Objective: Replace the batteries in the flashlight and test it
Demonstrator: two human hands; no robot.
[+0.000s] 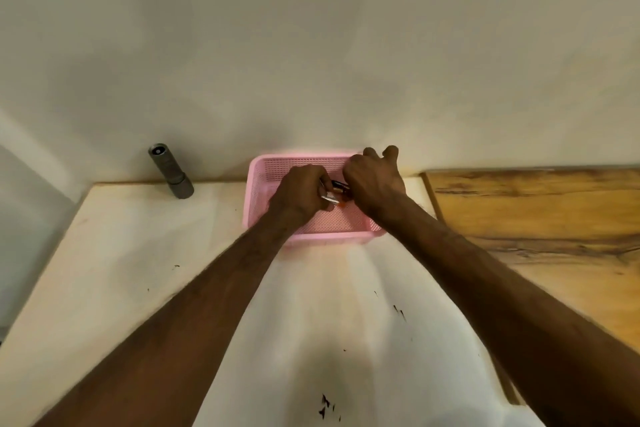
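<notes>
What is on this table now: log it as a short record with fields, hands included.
flashlight: grey flashlight stands on end on the white table by the wall, untouched
basket: pink basket to its right, both hands over it
left hand: left hand grips a silvery piece
right hand: right hand seems to pinch a dark cylinder
unclear: whether the held items are batteries
</notes>
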